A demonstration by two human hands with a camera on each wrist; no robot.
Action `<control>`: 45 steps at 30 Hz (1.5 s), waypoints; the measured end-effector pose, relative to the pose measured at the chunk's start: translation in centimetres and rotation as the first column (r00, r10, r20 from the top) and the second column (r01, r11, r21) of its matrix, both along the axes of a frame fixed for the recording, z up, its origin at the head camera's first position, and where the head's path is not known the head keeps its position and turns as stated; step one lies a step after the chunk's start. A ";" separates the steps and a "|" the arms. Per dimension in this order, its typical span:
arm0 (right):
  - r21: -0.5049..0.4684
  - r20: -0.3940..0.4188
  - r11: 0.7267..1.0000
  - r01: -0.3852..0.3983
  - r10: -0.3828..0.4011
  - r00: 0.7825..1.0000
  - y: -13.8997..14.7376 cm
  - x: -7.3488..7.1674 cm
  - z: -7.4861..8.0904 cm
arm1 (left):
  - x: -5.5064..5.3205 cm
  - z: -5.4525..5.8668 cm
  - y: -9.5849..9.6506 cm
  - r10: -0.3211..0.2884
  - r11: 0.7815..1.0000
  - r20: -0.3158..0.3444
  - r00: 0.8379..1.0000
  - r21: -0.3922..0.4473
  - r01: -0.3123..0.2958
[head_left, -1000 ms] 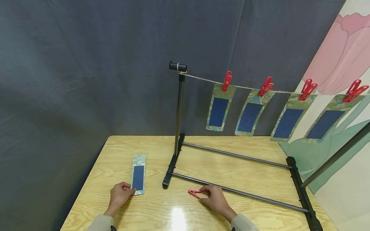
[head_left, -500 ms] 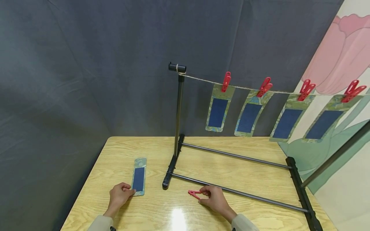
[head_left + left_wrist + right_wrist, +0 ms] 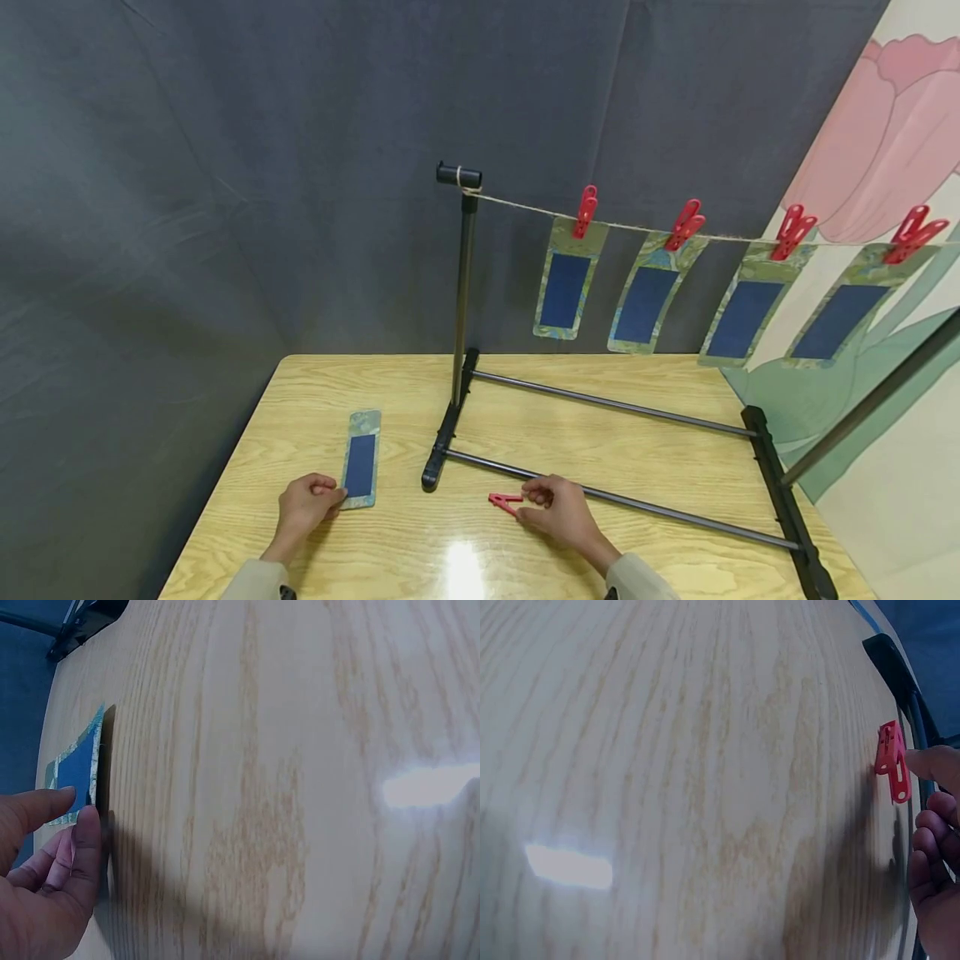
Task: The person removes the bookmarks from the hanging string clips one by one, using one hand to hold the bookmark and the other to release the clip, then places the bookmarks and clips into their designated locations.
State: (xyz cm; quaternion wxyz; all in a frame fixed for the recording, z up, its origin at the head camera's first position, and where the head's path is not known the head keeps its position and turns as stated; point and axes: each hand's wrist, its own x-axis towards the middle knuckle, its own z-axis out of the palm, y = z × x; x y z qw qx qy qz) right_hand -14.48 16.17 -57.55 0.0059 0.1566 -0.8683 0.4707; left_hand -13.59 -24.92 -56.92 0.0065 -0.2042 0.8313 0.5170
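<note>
A green-blue patterned bookmark with a dark blue panel lies on the wooden table. My left hand is at its near left corner, the thumb tip overlapping the edge. In the left wrist view that thumb crosses in front of the blue panel, with the index fingertip just below it. Further right lies a red plastic clothespin, its two arms spread toward my right hand. The thumb and fingers there are parted, their tips right at the ends of the clothespin.
A black metal stand carries a string, from which several similar bookmarks hang by red clothespins. The stand's lower bar runs just behind my right hand. A dark curtain closes off the back and left.
My left hand has slid slightly left along the bookmark's corner. The right hand has drawn back a little to the right from the clothespin, which stays put.
</note>
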 end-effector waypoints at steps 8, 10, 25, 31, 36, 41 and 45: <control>-0.033 -0.012 0.999 0.010 -0.011 1.000 0.1 -0.1 0.9 | -0.2 0.4 0.1 0.015 1.000 -0.009 1.000 0.026 -0.015; -0.043 -0.016 0.999 0.021 -0.021 1.000 0.2 -0.3 1.3 | -0.2 0.5 0.1 0.010 1.000 -0.015 1.000 0.029 -0.010; -0.082 0.016 0.987 0.135 -0.135 0.991 0.3 -0.9 3.4 | -0.7 1.7 1.3 -0.010 0.994 -0.084 0.996 0.104 0.019; -0.119 0.004 0.982 0.149 -0.149 0.989 0.2 -0.9 4.7 | -1.1 2.2 1.8 -0.030 0.987 -0.127 0.991 0.156 0.050; -0.123 -0.018 0.981 0.150 -0.154 0.988 0.1 -1.0 5.7 | -1.3 3.0 2.5 -0.047 0.981 -0.150 0.988 0.181 0.074; -0.140 -0.036 0.982 0.129 -0.136 0.990 0.0 -1.1 6.8 | -1.4 3.9 3.0 -0.067 0.976 -0.167 0.984 0.192 0.099; -0.150 -0.025 0.980 0.132 -0.138 0.990 -0.3 -1.0 7.8 | -1.5 4.6 3.3 -0.086 0.975 -0.164 0.983 0.190 0.117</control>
